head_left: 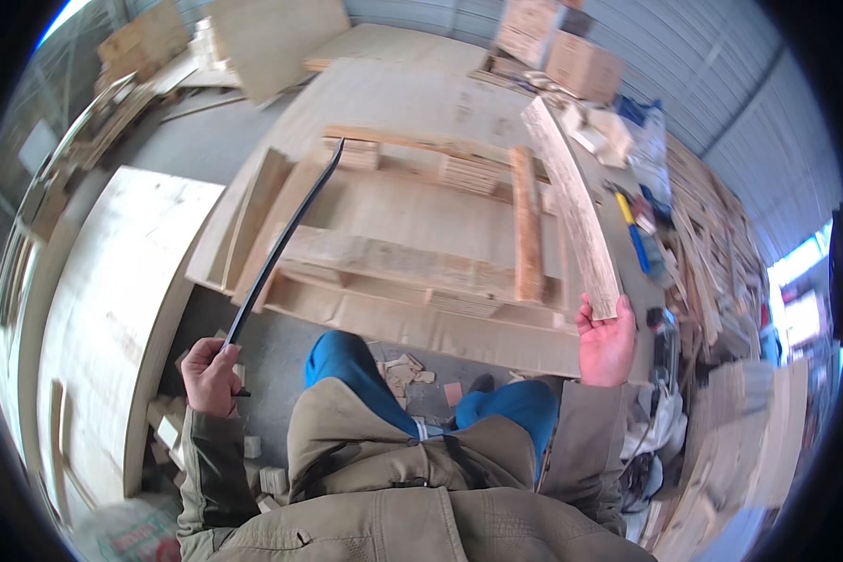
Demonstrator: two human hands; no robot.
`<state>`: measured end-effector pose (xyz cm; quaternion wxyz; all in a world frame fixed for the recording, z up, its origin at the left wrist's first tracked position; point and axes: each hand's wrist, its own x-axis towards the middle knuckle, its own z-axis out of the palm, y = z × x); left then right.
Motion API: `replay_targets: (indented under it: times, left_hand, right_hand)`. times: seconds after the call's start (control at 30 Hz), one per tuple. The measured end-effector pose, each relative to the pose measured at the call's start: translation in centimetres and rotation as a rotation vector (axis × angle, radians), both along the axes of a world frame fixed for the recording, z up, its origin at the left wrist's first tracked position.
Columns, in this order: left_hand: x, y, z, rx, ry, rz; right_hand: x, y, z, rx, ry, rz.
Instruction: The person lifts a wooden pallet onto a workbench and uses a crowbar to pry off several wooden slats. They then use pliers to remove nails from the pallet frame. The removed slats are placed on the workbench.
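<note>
Olive-brown jacket point(384, 525) sits closest, below and between both hands; blue trousers point(347, 361) show just past it.

Left hand point(212, 377): fist wrapped round a slim black bar point(281, 242) near its lower end, no gap visible. Short dark bit pokes out under the fist. Bar runs up and right from the grip; its bent tip overlaps the frame's far left corner in view, can't tell if it touches.

Right hand point(607, 342): palm up, fingers part-curled at the left edge of a pale board point(576, 201), thumb at the right edge. Has it by the near end only; board runs forward and slightly left from the grip. Contact with the frame under it: can't tell.

Wooden frame point(384, 258) lies ahead of and between the two grips, on a large wood sheet point(403, 94). Reddish-brown crosspiece point(526, 225) spans it, just left of the held board.

Hammer point(633, 229), yellow-and-blue handle, lies beyond the right grip, slightly right. Wood stack point(721, 244) further right. Big pale panel point(112, 281) left of the left grip.
</note>
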<state>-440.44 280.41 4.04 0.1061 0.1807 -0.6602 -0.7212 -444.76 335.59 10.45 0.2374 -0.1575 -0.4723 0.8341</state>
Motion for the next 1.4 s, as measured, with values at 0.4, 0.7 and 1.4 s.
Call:
replay_targets:
  times: [0.4, 0.7, 1.4]
  left_hand:
    - [3.8, -6.9, -1.9, 0.172, 0.102, 0.308]
    - [5.2, -8.5, -4.2, 0.158, 0.067, 0.349]
    - [4.3, -4.9, -1.9, 0.092, 0.217, 0.157]
  right_hand:
    - [-5.0, -23.6, -0.8, -0.284, -0.193, 0.657]
    - [-9.7, -34.9, 0.8, -0.187, -0.164, 0.771]
    - [0.7, -18.6, -7.2, 0.113, -0.312, 0.859]
